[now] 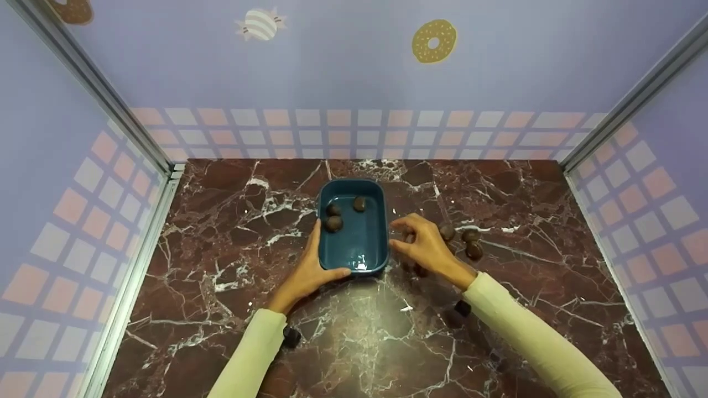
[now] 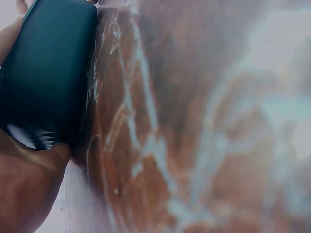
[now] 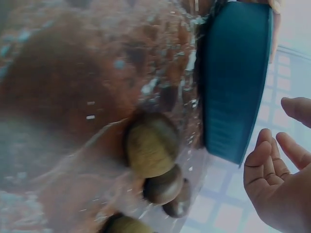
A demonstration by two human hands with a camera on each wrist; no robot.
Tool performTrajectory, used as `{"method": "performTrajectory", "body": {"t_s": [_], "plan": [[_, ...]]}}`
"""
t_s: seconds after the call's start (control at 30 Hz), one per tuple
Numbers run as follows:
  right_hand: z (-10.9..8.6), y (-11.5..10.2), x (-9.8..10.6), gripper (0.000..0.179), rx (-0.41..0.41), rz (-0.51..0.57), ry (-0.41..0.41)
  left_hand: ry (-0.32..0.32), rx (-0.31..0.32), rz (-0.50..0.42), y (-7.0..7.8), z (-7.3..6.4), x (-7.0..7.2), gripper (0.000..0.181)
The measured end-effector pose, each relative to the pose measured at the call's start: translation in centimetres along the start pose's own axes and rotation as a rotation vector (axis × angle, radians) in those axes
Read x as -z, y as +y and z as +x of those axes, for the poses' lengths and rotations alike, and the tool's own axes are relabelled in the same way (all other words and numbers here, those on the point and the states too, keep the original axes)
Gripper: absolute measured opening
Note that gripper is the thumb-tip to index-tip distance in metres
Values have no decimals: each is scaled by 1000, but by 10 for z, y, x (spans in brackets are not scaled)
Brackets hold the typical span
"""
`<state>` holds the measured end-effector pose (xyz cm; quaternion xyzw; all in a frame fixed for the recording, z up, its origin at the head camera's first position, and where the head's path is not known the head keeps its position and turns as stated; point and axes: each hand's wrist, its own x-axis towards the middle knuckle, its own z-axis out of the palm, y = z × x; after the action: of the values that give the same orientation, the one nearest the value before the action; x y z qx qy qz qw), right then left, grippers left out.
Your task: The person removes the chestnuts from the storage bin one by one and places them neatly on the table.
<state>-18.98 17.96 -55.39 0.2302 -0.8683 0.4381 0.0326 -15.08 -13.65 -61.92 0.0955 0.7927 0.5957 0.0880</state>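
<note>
1. Head: our left hand (image 1: 308, 272) grips the blue dish (image 1: 354, 240), brown nuts (image 1: 333, 224) inside; our right hand (image 1: 428, 244), holding nothing, hovers beside it.
2. Left wrist: our thumb (image 2: 58, 156) touches the dish.
3. Right wrist: loose nuts (image 3: 149, 150) lie near our relaxed fingers (image 3: 257, 158).

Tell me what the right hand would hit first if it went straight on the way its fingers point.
The right hand would probably meet the side of the blue dish first; its height is hard to judge, so it might pass over instead.
</note>
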Motion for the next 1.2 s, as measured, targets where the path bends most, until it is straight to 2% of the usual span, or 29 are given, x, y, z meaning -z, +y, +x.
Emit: {"method": "performTrajectory", "body": {"t_s": [0.17, 0.37, 0.5, 0.7, 0.8, 1.07, 1.2], "plan": [[13, -9, -6, 34, 8, 20, -32, -4, -8, -19, -1, 0, 1, 144], [28, -19, -25, 38, -1, 39, -84, -5, 13, -12, -2, -5, 3, 141], [38, -20, -36, 39, 3, 49, -115, 2, 5, -13, -1, -6, 3, 143], [48, -19, -43, 39, -36, 83, -145, -9, -26, -5, 2, 0, 1, 145], [53, -18, -49, 40, -44, 95, -153, -3, -16, 13, 1, -1, 1, 145], [66, -15, -62, 46, -48, 51, -177, -26, 5, -5, 2, 0, -1, 140], [76, -16, -69, 47, -11, 12, -215, -14, 12, 2, 2, -1, 0, 140]]}}
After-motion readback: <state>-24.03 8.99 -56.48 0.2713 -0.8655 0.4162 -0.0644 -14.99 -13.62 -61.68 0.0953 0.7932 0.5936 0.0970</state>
